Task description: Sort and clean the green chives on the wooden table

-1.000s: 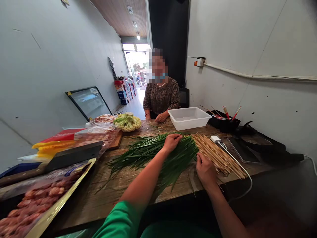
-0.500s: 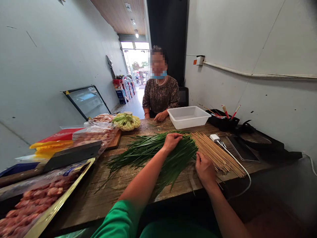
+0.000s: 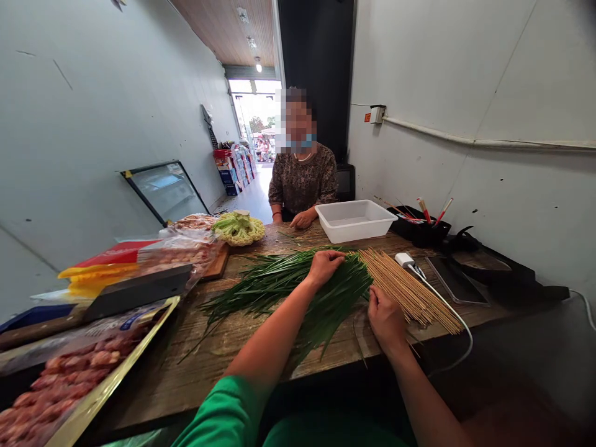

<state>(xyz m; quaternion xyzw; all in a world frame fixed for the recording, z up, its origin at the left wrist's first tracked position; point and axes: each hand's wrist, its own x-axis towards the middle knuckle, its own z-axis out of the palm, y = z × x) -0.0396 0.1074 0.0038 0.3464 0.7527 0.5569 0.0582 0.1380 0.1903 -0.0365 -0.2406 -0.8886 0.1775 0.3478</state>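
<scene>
A pile of long green garlic chives (image 3: pixel 265 279) lies across the wooden table, with their cut ends toward the right. My left hand (image 3: pixel 327 267) reaches over the pile, its fingers pinched on chives near those ends. A fanned bunch of chives (image 3: pixel 321 316) hangs below it toward the table's near edge. My right hand (image 3: pixel 386 316) is closed at the right edge of this bunch, thumb against the curled fingers. Whatever is in that grip is too small or hidden to make out. Just beyond the right hand, thin bamboo skewers (image 3: pixel 414 288) lie in a wide bundle.
A white plastic tub (image 3: pixel 356 233) stands at the back, before a seated person (image 3: pixel 302 180). Leftward are a cauliflower (image 3: pixel 239 228), bagged meat, a cleaver (image 3: pixel 139 292) and a meat tray (image 3: pixel 69 379). On the right lie a charger (image 3: pixel 404 259), its cable and a dark phone-like slab (image 3: pixel 456 279).
The view has shifted very slightly. Both hands and the chives stay practically where they were.
</scene>
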